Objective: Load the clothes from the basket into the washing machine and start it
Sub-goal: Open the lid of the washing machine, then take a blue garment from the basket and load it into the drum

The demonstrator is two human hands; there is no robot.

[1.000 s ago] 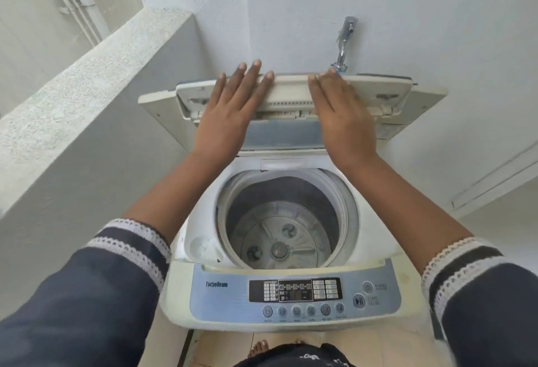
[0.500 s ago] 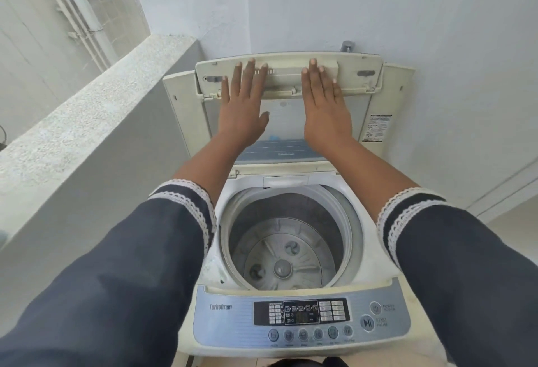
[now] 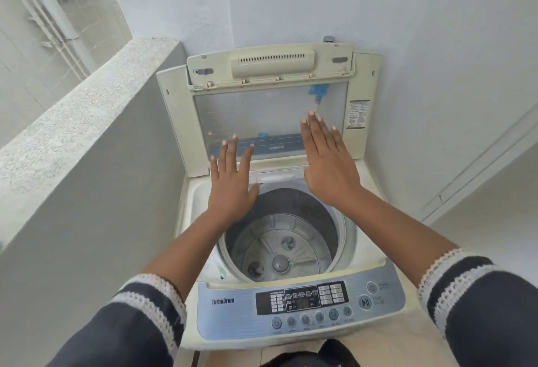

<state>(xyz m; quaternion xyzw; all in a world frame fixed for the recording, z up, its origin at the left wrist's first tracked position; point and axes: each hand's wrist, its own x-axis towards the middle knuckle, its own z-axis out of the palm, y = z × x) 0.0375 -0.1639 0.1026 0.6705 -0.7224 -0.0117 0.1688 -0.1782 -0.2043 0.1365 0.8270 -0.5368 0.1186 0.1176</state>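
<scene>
Left edge: a speckled parapet wall (image 3: pixel 87 110) runs along the machine's left side, just beside it, so there is little side room there.

Washing machine (image 3: pixel 203 326) sits in the corner, top-loader, lid (image 3: pixel 270 81) folded up and leaning back against the rear wall (image 3: pixel 320 0). Drum (image 3: pixel 279 250) is open to view and shows only bare metal and the pulsator at the bottom. No basket or clothes in view.

Left hand (image 3: pixel 233 189): grip open, fingers straight and spread, palm down, above the rear-left rim of the drum. Fingertips overlap the lid's lower edge in view; cannot tell whether they touch it.

Right hand (image 3: pixel 329 168): grip open too, fingers straight, holding nothing, above the rear-right rim, fingertips in front of the lid's clear window. Contact with the lid cannot be told here either.

Both hands are near each other, with a gap between them over the back of the drum opening. Both forearms cross the opening from the front.

Control panel (image 3: pixel 300 305) is along the front edge, between the 2 sleeves, untouched. The start/pause button (image 3: pixel 364 302) is at its right end.

Right of the machine: plain wall, just beside the cabinet, with open floor (image 3: pixel 480 221) further to the right.
</scene>
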